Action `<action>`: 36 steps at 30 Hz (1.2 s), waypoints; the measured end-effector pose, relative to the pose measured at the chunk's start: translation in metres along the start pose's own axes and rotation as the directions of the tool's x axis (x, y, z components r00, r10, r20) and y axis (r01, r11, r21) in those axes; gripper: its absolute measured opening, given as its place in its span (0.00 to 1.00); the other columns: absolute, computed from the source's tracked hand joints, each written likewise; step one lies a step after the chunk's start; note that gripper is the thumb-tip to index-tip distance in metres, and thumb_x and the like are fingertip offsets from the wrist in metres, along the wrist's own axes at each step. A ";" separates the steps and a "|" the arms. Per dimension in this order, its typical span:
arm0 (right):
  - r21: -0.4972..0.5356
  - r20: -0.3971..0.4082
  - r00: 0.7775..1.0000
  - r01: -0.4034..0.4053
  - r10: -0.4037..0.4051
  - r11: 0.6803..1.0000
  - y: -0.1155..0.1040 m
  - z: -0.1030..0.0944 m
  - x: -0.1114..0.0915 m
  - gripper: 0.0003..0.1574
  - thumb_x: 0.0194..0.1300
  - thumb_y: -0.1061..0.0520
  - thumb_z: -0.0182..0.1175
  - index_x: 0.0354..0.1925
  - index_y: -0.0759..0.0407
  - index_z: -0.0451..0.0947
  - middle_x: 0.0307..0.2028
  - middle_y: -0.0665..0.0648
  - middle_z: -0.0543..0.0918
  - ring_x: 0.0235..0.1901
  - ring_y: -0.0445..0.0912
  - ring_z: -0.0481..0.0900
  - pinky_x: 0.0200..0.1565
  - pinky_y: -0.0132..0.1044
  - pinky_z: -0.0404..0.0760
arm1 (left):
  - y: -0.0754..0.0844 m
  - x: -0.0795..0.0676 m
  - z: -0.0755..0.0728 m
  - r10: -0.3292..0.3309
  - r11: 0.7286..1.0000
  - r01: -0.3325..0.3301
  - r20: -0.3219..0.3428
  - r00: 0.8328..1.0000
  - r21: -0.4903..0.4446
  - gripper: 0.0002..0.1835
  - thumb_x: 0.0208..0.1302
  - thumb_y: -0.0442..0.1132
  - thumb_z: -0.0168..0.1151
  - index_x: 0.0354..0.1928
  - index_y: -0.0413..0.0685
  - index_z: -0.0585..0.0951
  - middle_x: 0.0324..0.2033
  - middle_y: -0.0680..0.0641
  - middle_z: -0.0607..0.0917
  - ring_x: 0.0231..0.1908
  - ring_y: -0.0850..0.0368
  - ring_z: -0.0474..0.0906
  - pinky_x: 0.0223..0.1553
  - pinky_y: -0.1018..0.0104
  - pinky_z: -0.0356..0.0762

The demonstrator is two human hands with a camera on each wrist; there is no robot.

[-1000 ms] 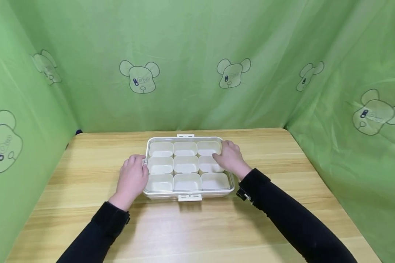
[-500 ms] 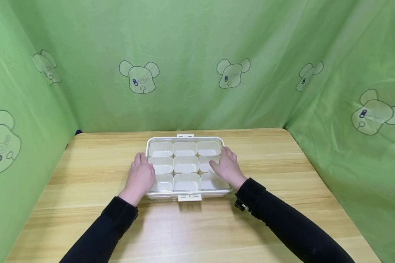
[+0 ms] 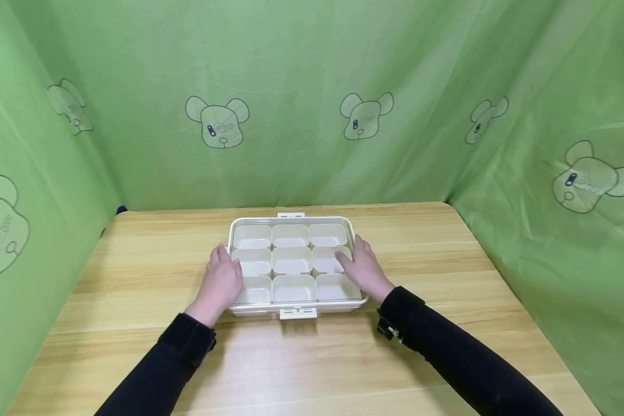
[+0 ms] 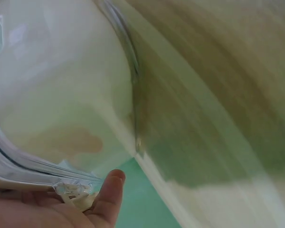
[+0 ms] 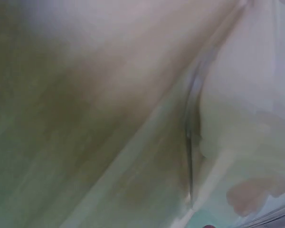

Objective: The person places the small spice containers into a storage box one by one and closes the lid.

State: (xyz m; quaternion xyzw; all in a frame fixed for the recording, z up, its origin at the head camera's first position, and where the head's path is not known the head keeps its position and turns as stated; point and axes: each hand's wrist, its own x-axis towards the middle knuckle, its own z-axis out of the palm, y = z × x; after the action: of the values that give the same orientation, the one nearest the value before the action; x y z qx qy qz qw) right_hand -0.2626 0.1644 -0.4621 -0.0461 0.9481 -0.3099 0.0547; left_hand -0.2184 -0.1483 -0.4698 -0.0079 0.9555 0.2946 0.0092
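Observation:
A clear-lidded storage box (image 3: 260, 305) with a white rim stands on the table, several cream compartments (image 3: 293, 289) inside it. At its left edge, my left hand (image 3: 218, 284) grips the side, back of the hand over the rim. The left wrist view has a fingertip (image 4: 115, 183) beside a side clip (image 4: 76, 192), under the clear wall (image 4: 61, 104). My right hand (image 3: 365, 268) holds the right edge, thumb on the lid and fingers over the side. The right wrist view catches the box's side (image 5: 247, 104) but little of that hand.
White clips stick out at the front (image 3: 298, 313) and back (image 3: 291, 215) of the box. Wood-grain table (image 3: 291, 370) surrounds it. Green curtains (image 3: 291, 167) with bear-head prints hang at the back and both sides.
My left hand has shifted right and slightly down along the box's left edge. The right hand has slid a little toward me along the right edge. The box stays in place.

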 end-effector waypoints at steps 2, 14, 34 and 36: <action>0.030 0.004 1.000 0.006 -0.006 1.000 0.002 0.001 0.001 0.51 0.69 0.38 0.42 0.68 0.70 0.32 0.68 0.74 0.44 0.66 0.63 0.46 0.66 0.54 0.48 | 0.000 0.000 0.000 -0.005 1.000 0.005 0.004 1.000 -0.016 0.33 0.72 0.45 0.31 0.64 0.25 0.36 0.66 0.24 0.43 0.63 0.28 0.47 0.64 0.41 0.48; 0.107 -0.017 0.999 0.053 -0.051 0.993 0.002 0.002 0.001 0.48 0.70 0.41 0.45 0.68 0.69 0.36 0.66 0.76 0.49 0.62 0.65 0.55 0.63 0.55 0.55 | -0.004 0.001 0.001 -0.055 0.979 0.067 0.069 0.996 -0.191 0.33 0.73 0.45 0.29 0.66 0.29 0.33 0.65 0.24 0.45 0.64 0.32 0.46 0.65 0.44 0.46; 0.138 -0.015 0.999 0.053 -0.051 0.989 0.005 0.006 -0.002 0.47 0.69 0.41 0.46 0.68 0.68 0.38 0.65 0.76 0.51 0.60 0.66 0.58 0.62 0.57 0.58 | -0.002 -0.003 0.000 -0.068 0.974 0.083 0.079 0.995 -0.210 0.32 0.73 0.45 0.29 0.66 0.29 0.34 0.65 0.24 0.45 0.64 0.31 0.47 0.64 0.43 0.47; 0.132 -0.010 0.999 0.052 -0.052 0.990 0.006 0.007 -0.001 0.48 0.69 0.40 0.46 0.68 0.67 0.37 0.65 0.75 0.50 0.60 0.65 0.59 0.62 0.56 0.58 | -0.003 -0.004 0.000 -0.074 0.974 0.090 0.081 0.994 -0.208 0.32 0.73 0.45 0.29 0.66 0.29 0.34 0.66 0.24 0.45 0.64 0.31 0.47 0.64 0.43 0.47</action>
State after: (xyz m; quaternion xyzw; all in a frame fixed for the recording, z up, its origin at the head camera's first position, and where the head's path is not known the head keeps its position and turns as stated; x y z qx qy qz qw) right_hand -0.2614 0.1651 -0.4710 -0.0661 0.9241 -0.3735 0.0466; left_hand -0.2146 -0.1507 -0.4708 -0.0375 0.9167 0.3940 0.0553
